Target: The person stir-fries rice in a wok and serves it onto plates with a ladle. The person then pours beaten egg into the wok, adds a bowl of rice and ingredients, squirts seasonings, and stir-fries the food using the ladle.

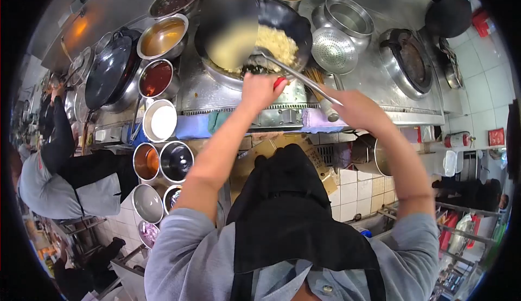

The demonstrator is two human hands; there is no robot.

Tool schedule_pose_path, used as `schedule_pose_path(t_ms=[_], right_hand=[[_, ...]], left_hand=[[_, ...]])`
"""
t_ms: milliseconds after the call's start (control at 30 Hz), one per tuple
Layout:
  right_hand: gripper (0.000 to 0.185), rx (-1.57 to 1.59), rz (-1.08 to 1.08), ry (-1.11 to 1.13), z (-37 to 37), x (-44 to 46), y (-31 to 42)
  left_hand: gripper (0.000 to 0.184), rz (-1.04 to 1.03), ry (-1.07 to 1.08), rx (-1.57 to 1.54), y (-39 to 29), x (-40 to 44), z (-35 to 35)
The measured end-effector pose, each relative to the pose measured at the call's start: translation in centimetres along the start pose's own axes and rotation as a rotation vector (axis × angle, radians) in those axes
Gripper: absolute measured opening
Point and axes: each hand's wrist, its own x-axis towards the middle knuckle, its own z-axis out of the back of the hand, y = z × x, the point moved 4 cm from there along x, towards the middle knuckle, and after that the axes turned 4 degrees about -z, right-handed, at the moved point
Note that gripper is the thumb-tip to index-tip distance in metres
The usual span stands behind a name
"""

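A black wok (301,27) sits on the stove in front of me, with pale yellow, crumbly food (275,42) in it. My left hand (258,90) is closed at the wok's near rim, around its handle; a red piece shows beside the thumb. My right hand (353,107) grips the end of a long metal ladle (296,73), whose head reaches into the food. A dark, blurred round patch covers the wok's left side. Near my right hand lie a bamboo brush (327,107) and a perforated strainer (335,50).
Bowls of orange liquid (163,36) and dark red sauce (156,78) stand left, above a pot of white contents (160,121). Another wok (111,73) sits farther left. Metal pots (350,16) stand right. A co-worker (54,176) is at the left.
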Motion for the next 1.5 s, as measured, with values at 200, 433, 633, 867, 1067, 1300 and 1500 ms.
schedule_pose_path(t_ms=[200, 433, 633, 867, 1067, 1300, 1500], right_hand=[[0.055, 0.112, 0.016, -0.255, -5.5, 4.0, 1.1], [0.049, 0.086, -0.088, -0.194, -7.9, -4.6, -3.4], [0.053, -0.245, -0.219, -0.314, -7.3, 5.4, -11.9], [0.049, -0.075, -0.117, -0.202, -13.8, 13.1, -2.1], [0.045, -0.265, -0.23, -0.177, -7.4, 7.4, -8.9], [0.035, 0.521, -0.038, -0.296, -12.7, 20.3, -3.0], [0.046, 0.334, -0.048, -0.274, -8.9, 7.9, -6.3]], left_hand=[[0.038, -0.039, -0.001, -0.045, -2.3, -5.7, -2.1], [0.038, 0.077, -0.05, 0.049, 5.1, 0.5, -2.7], [0.04, 0.133, -0.089, -0.102, 7.9, 0.8, -5.0], [0.039, 0.121, 0.017, -0.059, 8.0, 1.1, -4.5], [0.042, 0.128, -0.064, 0.013, 7.5, 1.0, -3.6], [0.037, 0.1, 0.094, -0.106, 8.3, 1.7, -3.2], [0.034, 0.01, -0.073, 0.017, 7.1, 1.6, -3.6]])
